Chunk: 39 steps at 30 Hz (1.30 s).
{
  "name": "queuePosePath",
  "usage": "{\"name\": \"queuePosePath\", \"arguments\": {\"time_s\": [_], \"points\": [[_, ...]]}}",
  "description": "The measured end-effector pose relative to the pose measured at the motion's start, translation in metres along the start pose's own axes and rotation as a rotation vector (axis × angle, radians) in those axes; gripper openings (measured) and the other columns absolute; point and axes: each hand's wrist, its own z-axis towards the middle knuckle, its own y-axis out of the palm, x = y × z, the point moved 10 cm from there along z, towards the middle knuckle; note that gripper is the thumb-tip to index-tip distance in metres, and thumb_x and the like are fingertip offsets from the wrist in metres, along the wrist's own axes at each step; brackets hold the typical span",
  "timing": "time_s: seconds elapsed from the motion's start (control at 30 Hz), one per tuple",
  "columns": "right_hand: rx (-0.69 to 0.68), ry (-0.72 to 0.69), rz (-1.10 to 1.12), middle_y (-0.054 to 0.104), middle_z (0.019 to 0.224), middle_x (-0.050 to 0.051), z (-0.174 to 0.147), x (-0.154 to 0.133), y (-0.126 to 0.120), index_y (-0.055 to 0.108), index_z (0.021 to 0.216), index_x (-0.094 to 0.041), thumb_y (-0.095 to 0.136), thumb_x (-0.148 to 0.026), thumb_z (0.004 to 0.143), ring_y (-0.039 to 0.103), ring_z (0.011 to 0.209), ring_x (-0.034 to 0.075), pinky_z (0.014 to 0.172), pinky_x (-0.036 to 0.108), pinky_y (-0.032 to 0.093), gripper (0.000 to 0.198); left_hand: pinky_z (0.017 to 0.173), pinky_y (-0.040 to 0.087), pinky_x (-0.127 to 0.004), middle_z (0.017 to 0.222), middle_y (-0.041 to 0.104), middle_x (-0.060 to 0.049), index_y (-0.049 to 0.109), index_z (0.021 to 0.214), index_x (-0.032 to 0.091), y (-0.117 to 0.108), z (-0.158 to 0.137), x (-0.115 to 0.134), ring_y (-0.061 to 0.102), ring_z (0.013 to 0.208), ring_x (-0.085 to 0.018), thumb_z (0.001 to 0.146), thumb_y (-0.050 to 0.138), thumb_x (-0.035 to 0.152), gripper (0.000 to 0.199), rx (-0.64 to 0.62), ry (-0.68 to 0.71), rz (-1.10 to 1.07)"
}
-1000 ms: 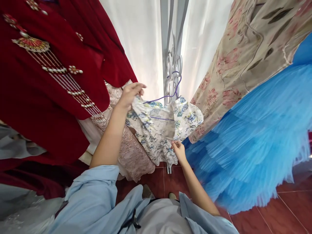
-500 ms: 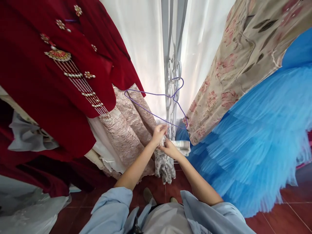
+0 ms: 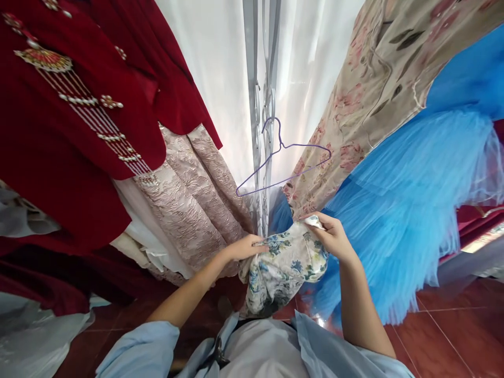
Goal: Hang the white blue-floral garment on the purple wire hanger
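A white floral garment (image 3: 291,262) with blue and green flowers is stretched between my two hands, its lower part bunched in folds. My left hand (image 3: 246,248) pinches its upper left edge. Farther right, my right hand (image 3: 334,236) is closed on the other upper corner, with a bit of white cloth poking out above the fingers. What kind of garment it is I cannot tell. Above and apart from both hands, a bare purple wire hanger (image 3: 271,185) hangs in front of the grey metal scrollwork (image 3: 258,113), its hook at the top.
On the left hang a dark red beaded jacket (image 3: 90,121) and a pink brocade skirt (image 3: 197,184). To the right are a beige floral dress (image 3: 346,105) and a blue tulle gown (image 3: 394,210). White curtains (image 3: 208,58) back the scrollwork. Clear plastic (image 3: 35,341) lies at lower left.
My hands have moved apart, the right one outward to the right, spreading the bunched floral garment. The purple hanger has turned and tilted the other way. The view has shifted slightly right.
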Motion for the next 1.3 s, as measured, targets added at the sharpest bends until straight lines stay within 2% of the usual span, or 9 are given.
{"name": "queuePosePath", "arguments": {"time_s": [0.13,0.3,0.47,0.6,0.7,0.87,1.1,1.2,1.3], "points": [[0.073,0.012,-0.072,0.075,0.098,0.006,-0.011,0.005,-0.019,0.076,0.1,-0.02,0.065,-0.041,0.091,0.069,0.09,0.023,0.08,0.031,0.052,0.025,0.066,0.04,-0.024,0.067,0.057,0.002,0.067,0.075,0.015,-0.046,-0.004,0.012,0.053,0.069,-0.016,0.087,0.059,0.04,0.028,0.119,0.043,0.195],[0.184,0.047,-0.064,0.075,0.094,0.006,-0.017,0.021,-0.04,0.077,0.101,-0.022,0.067,-0.04,0.089,0.069,0.085,0.023,0.075,0.031,0.054,0.024,0.065,0.041,-0.025,0.066,0.061,0.001,0.067,0.068,0.018,-0.106,-0.036,0.028,0.054,0.067,-0.017,0.077,0.06,0.026,0.014,0.394,0.086,0.177],[0.33,0.066,-0.074,0.075,0.092,0.006,-0.018,0.03,-0.055,0.077,0.095,-0.022,0.07,-0.038,0.085,0.066,0.082,0.022,0.071,0.03,0.052,0.02,0.067,0.045,-0.029,0.068,0.061,-0.003,0.068,0.068,0.019,-0.139,-0.07,0.104,0.055,0.065,-0.017,0.082,0.07,0.037,0.023,0.533,0.387,0.152],[0.441,0.061,-0.076,0.069,0.077,0.003,-0.013,0.039,-0.06,0.075,0.085,-0.02,0.07,-0.04,0.084,0.059,0.07,0.018,0.061,0.027,0.047,0.021,0.089,0.047,-0.033,0.1,0.064,-0.008,0.069,0.072,0.019,-0.178,-0.054,0.155,0.059,0.099,-0.022,0.081,0.074,0.044,0.027,0.683,0.528,0.188],[0.408,0.096,-0.06,0.064,0.07,0.001,-0.004,0.052,-0.052,0.074,0.079,-0.018,0.072,-0.043,0.082,0.054,0.064,0.016,0.058,0.026,0.043,0.025,0.092,0.046,-0.03,0.105,0.065,-0.008,0.068,0.077,0.017,-0.202,-0.001,0.148,0.058,0.106,-0.022,0.078,0.075,0.052,0.036,0.608,0.457,0.013],[0.24,0.222,0.013,0.061,0.063,-0.001,0.004,0.09,-0.029,0.072,0.075,-0.016,0.082,-0.046,0.071,0.049,0.056,0.012,0.052,0.025,0.038,0.032,0.062,0.043,-0.021,0.071,0.061,0.0,0.063,0.075,0.014,-0.199,0.072,0.101,0.054,0.065,-0.012,0.065,0.084,0.057,0.049,0.345,0.227,-0.408],[0.381,0.297,0.247,0.073,0.073,0.006,0.007,0.141,-0.046,0.076,0.082,-0.016,0.084,-0.05,0.065,0.064,0.064,0.02,0.061,0.031,0.049,0.039,0.052,0.039,-0.019,0.064,0.063,0.0,0.069,0.075,0.013,-0.203,0.048,0.095,0.054,0.056,-0.01,0.071,0.082,0.053,0.042,0.294,0.21,-0.379],[0.52,0.231,0.288,0.071,0.067,0.003,0.026,0.134,-0.081,0.074,0.077,-0.017,0.088,-0.048,0.06,0.061,0.056,0.017,0.054,0.028,0.047,0.038,0.054,0.044,-0.022,0.07,0.069,-0.005,0.075,0.084,0.013,-0.215,0.034,0.1,0.06,0.061,-0.015,0.076,0.08,0.05,0.038,0.296,0.194,-0.321],[0.666,0.072,0.256,0.065,0.058,-0.001,0.062,0.103,-0.131,0.068,0.067,-0.018,0.09,-0.047,0.056,0.053,0.047,0.012,0.048,0.025,0.041,0.037,0.054,0.046,-0.025,0.073,0.072,-0.008,0.077,0.087,0.014,-0.23,0.026,0.107,0.063,0.063,-0.018,0.077,0.079,0.05,0.037,0.29,0.189,-0.274]]}}
